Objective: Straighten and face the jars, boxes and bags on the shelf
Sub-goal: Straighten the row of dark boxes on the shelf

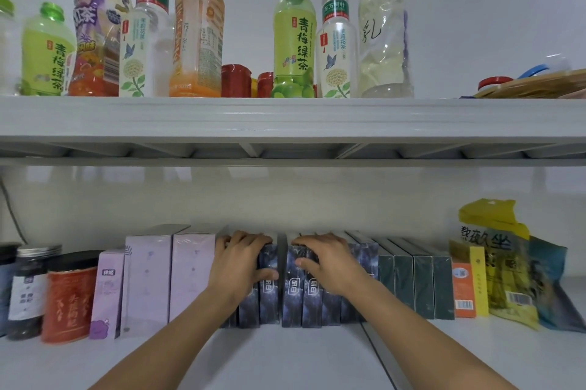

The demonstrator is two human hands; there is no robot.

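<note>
A row of several dark blue boxes (pixel 291 294) stands upright mid-way along the lower shelf (pixel 285 354). My left hand (pixel 241 266) grips the left boxes of the row, fingers curled over their tops and thumb on the front. My right hand (pixel 323 259) holds the boxes beside them the same way. A narrow gap shows between the two groups. Two tall lilac boxes (pixel 169 272) stand to the left, and several dark green boxes (pixel 415 285) to the right.
At the left stand a small purple pouch (pixel 106 294), a red tin (pixel 68 304) and a dark jar (pixel 30 288). At the right are an orange box (pixel 463 289) and a yellow bag (pixel 498 262). Bottles (pixel 293 40) line the upper shelf (pixel 285 120).
</note>
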